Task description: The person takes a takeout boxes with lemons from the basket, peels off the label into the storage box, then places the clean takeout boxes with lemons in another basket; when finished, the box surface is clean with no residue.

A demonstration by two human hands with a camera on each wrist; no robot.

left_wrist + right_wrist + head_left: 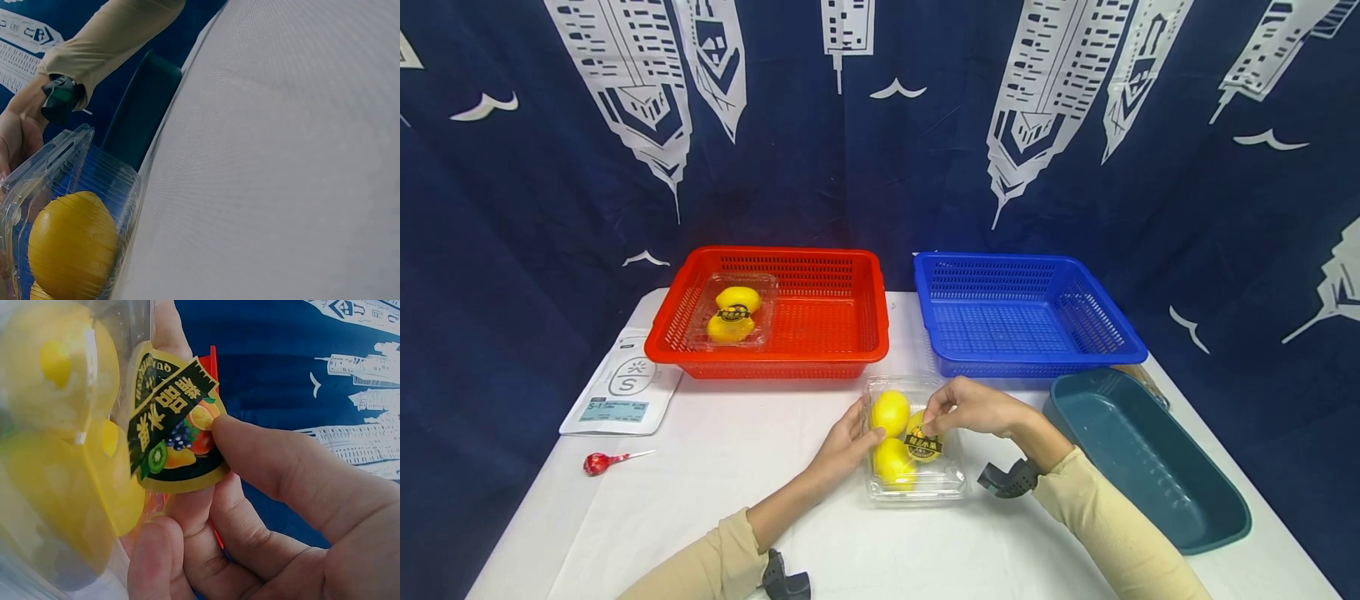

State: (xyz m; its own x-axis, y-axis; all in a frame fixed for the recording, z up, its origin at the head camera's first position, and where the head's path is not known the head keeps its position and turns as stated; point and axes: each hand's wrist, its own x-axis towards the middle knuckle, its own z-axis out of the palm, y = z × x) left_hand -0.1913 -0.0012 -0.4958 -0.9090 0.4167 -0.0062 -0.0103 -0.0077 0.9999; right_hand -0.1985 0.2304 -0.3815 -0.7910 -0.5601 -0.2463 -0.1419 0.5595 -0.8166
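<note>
A clear plastic clamshell box (928, 492) with yellow lemons (891, 413) inside stands on the white table in the head view. My left hand (838, 454) holds its left side, thumb over the top edge. Above the lid, my right hand (981, 407) pinches a black and gold fruit sticker (178, 434) between thumb and fingers. In the right wrist view the sticker stands tilted up from the box, its left edge still close against the plastic. The left wrist view shows one lemon (74, 245) through the box wall; the left hand's fingers are mostly hidden there.
Behind stand a red basket (805, 369), holding another clear box of lemons (732, 315), and a blue basket (1037, 367). A dark green tub (1150, 450) sits at right. On the left lie a white pouch (621, 392) and a red lollipop (597, 463).
</note>
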